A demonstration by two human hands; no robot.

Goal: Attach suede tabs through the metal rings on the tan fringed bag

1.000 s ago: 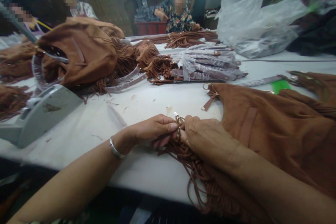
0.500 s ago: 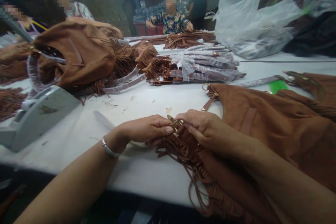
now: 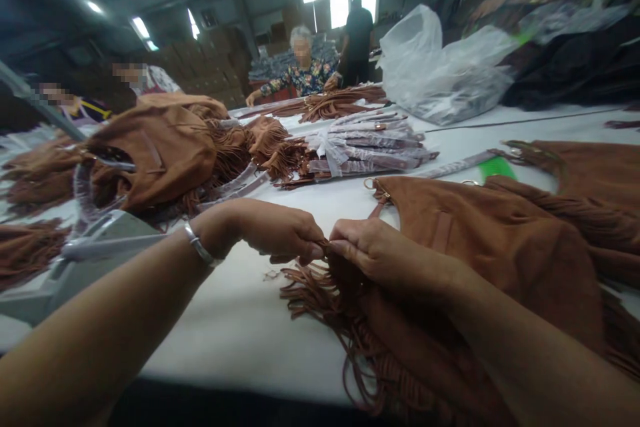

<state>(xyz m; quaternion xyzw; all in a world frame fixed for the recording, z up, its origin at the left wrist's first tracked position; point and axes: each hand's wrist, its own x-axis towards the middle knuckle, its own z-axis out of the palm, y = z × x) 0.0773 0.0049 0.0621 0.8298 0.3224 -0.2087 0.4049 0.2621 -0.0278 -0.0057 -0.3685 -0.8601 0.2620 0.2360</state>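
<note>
Raised slightly since the earlier frame, the left hand [image 3: 280,235] and right hand [image 3: 387,257] are pinched shut on the fringe [image 3: 320,297] of the bag [image 3: 505,247], centre frame, on the surface [image 3: 235,327]. It is judged soft, light and limp, best held at its bound top.
</note>
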